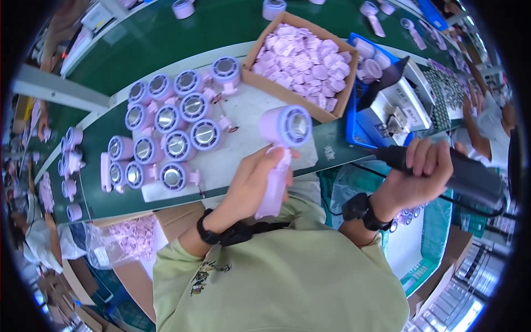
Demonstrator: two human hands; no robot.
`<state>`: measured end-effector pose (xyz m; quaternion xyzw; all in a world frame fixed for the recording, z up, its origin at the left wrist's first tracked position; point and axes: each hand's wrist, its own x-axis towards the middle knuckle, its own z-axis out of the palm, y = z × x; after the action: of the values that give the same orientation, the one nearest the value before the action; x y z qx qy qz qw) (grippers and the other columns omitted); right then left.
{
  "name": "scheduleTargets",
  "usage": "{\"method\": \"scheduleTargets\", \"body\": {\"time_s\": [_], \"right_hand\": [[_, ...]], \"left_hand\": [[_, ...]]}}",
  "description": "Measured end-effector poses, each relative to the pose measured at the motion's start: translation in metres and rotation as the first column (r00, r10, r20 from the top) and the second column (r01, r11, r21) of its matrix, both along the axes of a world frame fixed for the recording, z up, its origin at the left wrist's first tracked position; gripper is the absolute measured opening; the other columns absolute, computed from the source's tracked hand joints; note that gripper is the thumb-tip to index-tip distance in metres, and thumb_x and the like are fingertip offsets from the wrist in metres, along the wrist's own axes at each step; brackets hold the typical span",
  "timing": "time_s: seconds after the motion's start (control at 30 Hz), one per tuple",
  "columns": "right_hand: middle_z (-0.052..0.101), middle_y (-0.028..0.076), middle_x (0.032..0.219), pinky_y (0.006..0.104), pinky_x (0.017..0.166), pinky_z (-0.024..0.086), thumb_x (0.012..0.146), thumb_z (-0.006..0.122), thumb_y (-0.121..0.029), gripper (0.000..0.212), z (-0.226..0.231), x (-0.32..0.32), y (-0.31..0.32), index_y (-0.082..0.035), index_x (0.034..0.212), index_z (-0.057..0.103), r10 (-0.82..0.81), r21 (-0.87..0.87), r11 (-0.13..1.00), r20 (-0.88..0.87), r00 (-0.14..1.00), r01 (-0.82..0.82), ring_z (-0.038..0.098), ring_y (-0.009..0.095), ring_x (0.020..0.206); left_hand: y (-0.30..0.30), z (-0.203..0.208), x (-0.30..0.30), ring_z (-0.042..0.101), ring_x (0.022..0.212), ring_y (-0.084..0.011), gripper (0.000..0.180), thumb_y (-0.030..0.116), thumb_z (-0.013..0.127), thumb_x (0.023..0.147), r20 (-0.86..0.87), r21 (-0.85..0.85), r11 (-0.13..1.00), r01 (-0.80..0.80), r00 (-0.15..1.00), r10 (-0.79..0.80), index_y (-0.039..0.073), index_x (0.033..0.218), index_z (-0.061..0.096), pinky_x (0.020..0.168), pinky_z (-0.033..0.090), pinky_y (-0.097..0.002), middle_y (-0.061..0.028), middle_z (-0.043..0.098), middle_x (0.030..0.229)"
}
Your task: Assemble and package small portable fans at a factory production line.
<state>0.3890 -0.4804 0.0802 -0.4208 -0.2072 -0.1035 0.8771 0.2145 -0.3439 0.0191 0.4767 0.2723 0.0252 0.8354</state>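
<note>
My left hand (246, 180) is closed round the handle of a lilac handheld fan (275, 185), whose round head with a silvery centre points up and to the right. On the right, my right hand (417, 180) grips a dark power screwdriver (473, 182), its narrower end toward the left and a cable at its rear. The tool is apart from the fan. Left of my left hand, several lilac fan heads (177, 145) stand in rows on a white sheet (215, 157), some with short wires showing.
A cardboard box (338, 113) of small pink plastic parts stands ahead. Beside it are a blue bin (352, 124) and a white boxy device (406, 110). A green conveyor (221, 27) runs behind. Lower left, another box (133, 282) holds pink parts; a teal crate (426, 271) stands lower right. Other people work at both sides.
</note>
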Motion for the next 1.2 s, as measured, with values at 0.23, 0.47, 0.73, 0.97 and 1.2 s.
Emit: {"method": "scheduleTargets", "body": {"time_s": [0.23,0.47,0.73,0.97,1.2], "right_hand": [[0.033,-0.004,0.054,0.0211,0.037,0.028,0.091,0.042,-0.006,0.016,-0.001,-0.055,0.041,-0.007,0.107,0.045,0.356,0.055,0.929,0.145,0.923,-0.367,0.029,0.005,0.039],[0.035,-0.003,0.053,0.0217,0.037,0.030,0.092,0.043,-0.007,0.017,-0.002,-0.064,0.051,-0.009,0.108,0.043,0.419,0.004,0.905,0.154,0.895,-0.425,0.031,0.006,0.039],[0.035,-0.003,0.053,0.0211,0.038,0.030,0.092,0.042,-0.006,0.016,-0.003,-0.064,0.050,-0.009,0.107,0.042,0.428,-0.029,0.903,0.156,0.891,-0.429,0.031,0.006,0.039],[0.035,-0.004,0.056,0.0196,0.040,0.031,0.087,0.045,-0.004,0.014,0.002,-0.061,0.046,-0.009,0.100,0.040,0.458,0.041,0.883,0.142,0.878,-0.467,0.033,0.004,0.041],[0.039,-0.002,0.057,0.0207,0.042,0.035,0.088,0.044,-0.003,0.012,0.002,-0.057,0.044,-0.010,0.098,0.042,0.489,0.101,0.854,0.180,0.854,-0.510,0.036,0.006,0.042]], "left_hand": [[-0.001,-0.011,0.016,0.057,0.054,-0.0141,0.045,0.040,0.035,0.099,0.065,-0.012,1.000,-0.002,0.998,0.002,0.002,0.109,0.057,0.051,0.046,-0.0268,-0.0061,0.057,0.073],[-0.002,-0.010,0.013,0.057,0.053,-0.0150,0.046,0.040,0.035,0.099,0.057,-0.053,0.998,-0.041,0.997,0.044,0.001,0.109,0.057,0.051,0.046,-0.0269,-0.0061,0.057,0.072],[-0.011,-0.002,0.016,0.056,0.052,-0.0138,0.044,0.040,0.036,0.099,0.034,-0.010,0.997,-0.080,0.996,0.081,0.002,0.107,0.057,0.049,0.044,-0.0264,-0.0062,0.056,0.071],[-0.019,0.007,0.019,0.055,0.050,-0.0132,0.044,0.040,0.038,0.098,0.056,0.097,0.987,-0.129,0.991,0.124,0.001,0.102,0.057,0.047,0.042,-0.0269,-0.0072,0.055,0.066],[-0.024,0.009,0.025,0.055,0.050,-0.0140,0.042,0.038,0.038,0.097,0.071,0.122,0.967,-0.222,0.974,0.214,0.001,0.102,0.056,0.047,0.042,-0.0274,-0.0077,0.056,0.066]]}}
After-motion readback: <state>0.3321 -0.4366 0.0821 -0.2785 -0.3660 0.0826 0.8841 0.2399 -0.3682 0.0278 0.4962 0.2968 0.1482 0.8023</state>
